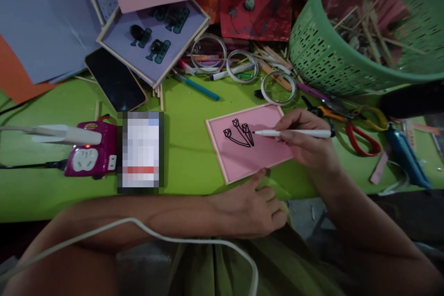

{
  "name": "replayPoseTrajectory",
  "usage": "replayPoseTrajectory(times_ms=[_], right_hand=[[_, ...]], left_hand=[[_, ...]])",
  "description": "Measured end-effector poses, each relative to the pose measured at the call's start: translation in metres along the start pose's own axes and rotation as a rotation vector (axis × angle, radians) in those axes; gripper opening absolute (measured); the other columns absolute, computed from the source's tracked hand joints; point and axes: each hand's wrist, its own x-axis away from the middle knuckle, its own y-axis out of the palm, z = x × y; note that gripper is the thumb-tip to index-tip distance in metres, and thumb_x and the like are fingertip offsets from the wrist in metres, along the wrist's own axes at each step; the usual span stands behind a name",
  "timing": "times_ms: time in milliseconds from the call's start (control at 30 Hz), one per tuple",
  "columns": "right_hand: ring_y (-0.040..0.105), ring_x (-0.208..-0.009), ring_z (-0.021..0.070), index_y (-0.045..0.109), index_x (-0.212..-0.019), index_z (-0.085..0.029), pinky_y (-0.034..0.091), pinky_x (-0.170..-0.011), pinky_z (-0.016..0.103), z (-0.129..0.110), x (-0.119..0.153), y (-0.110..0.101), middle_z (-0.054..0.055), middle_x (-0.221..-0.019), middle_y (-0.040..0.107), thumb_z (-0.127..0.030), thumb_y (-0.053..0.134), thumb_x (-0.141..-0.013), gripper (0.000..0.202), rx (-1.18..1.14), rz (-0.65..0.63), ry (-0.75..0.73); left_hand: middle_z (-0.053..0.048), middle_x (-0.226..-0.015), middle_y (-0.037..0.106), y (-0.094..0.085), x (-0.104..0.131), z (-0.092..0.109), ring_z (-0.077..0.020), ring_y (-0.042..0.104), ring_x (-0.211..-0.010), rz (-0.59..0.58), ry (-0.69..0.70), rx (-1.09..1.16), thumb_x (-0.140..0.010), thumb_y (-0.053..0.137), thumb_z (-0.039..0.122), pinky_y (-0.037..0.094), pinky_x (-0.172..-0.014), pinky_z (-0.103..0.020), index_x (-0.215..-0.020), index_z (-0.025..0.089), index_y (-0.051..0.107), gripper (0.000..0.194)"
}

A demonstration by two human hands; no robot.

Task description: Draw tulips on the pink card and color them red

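Note:
My right hand (307,141) is closed around a white marker pen (301,133), held nearly level with its tip pointing left. The tip meets or hovers just over the stem ends of three black-outlined tulips (243,133). They are drawn on a pink card (265,125) edged with thin wooden strips, lying slightly turned on the green table. My left hand (260,203) lies at the table's front edge, index finger stretched out to the card's lower rim and the other fingers loosely bent. No object shows in it.
To the left are a pixelated phone-like screen (140,150), a purple power strip (92,148) and a dark phone (116,81). Tape rolls (278,88) and a teal pen (197,86) lie beyond the card. On the right are scissors (362,138) and a green basket (312,51). A white cable (180,240) crosses my lap.

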Motion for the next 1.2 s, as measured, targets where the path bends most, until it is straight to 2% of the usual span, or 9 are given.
replayPoseTrajectory(times_ms=[133,233,367,533,767,967,1200], right_hand=[[0.053,-0.053,0.0131,0.072,-0.074,-0.026,0.042,-0.046,0.029,0.0020,0.0063,-0.0045,-0.001,-0.066,0.067,-0.052,0.099,-0.068,0.038,0.063,-0.078,0.071],[0.055,-0.055,0.0140,0.070,-0.073,-0.027,0.046,-0.049,0.030,0.0031,0.0089,-0.0061,-0.001,-0.065,0.067,-0.049,0.098,-0.071,0.035,0.079,-0.114,0.103],[0.063,-0.062,0.0171,0.070,-0.071,-0.027,0.053,-0.056,0.032,0.0037,0.0088,-0.0054,-0.002,-0.064,0.067,-0.046,0.098,-0.071,0.034,0.076,-0.109,0.105],[0.062,-0.060,0.0161,0.068,-0.072,-0.027,0.056,-0.057,0.033,0.0053,0.0077,-0.0061,-0.002,-0.065,0.067,-0.045,0.097,-0.072,0.034,0.072,-0.090,0.067],[0.065,-0.063,0.0171,0.068,-0.071,-0.027,0.058,-0.061,0.034,0.0067,0.0087,-0.0077,-0.002,-0.068,0.068,-0.035,0.094,-0.073,0.027,0.117,-0.085,0.077],[0.062,-0.061,0.0176,0.068,-0.071,-0.028,0.056,-0.056,0.035,0.0043,0.0086,-0.0063,-0.002,-0.064,0.065,-0.037,0.095,-0.074,0.029,0.096,-0.090,0.075],[0.062,-0.060,0.0183,0.066,-0.069,-0.028,0.056,-0.056,0.036,0.0035,0.0079,-0.0046,-0.002,-0.063,0.063,-0.045,0.096,-0.072,0.035,0.119,-0.083,0.090]], left_hand=[[0.000,-0.078,0.070,-0.0011,-0.0004,-0.0001,-0.0168,0.061,-0.071,0.012,0.001,0.007,-0.099,0.068,0.017,0.051,-0.110,-0.059,-0.089,0.018,0.071,0.011],[0.000,-0.078,0.070,-0.0017,-0.0003,-0.0006,-0.0172,0.061,-0.070,0.009,0.000,0.011,-0.100,0.068,0.018,0.052,-0.108,-0.058,-0.090,0.018,0.071,0.010],[0.000,-0.077,0.069,-0.0012,0.0001,-0.0011,-0.0169,0.059,-0.068,0.020,0.001,0.017,-0.100,0.068,0.019,0.053,-0.106,-0.057,-0.089,0.019,0.070,0.012],[0.001,-0.075,0.068,0.0007,-0.0007,-0.0011,-0.0170,0.059,-0.069,0.037,-0.006,0.002,-0.100,0.067,0.018,0.053,-0.106,-0.057,-0.086,0.019,0.069,0.015],[0.003,-0.071,0.063,0.0003,-0.0005,-0.0011,-0.0162,0.054,-0.065,0.046,-0.019,0.010,-0.100,0.064,0.015,0.053,-0.105,-0.056,-0.085,0.019,0.068,0.016],[0.003,-0.069,0.061,0.0010,-0.0005,0.0001,-0.0165,0.053,-0.064,0.043,-0.022,0.016,-0.101,0.061,0.016,0.053,-0.105,-0.057,-0.083,0.020,0.066,0.019],[0.001,-0.074,0.066,-0.0024,-0.0009,-0.0006,-0.0175,0.057,-0.069,-0.012,-0.020,0.010,-0.102,0.063,0.018,0.052,-0.105,-0.054,-0.086,0.020,0.067,0.016]])
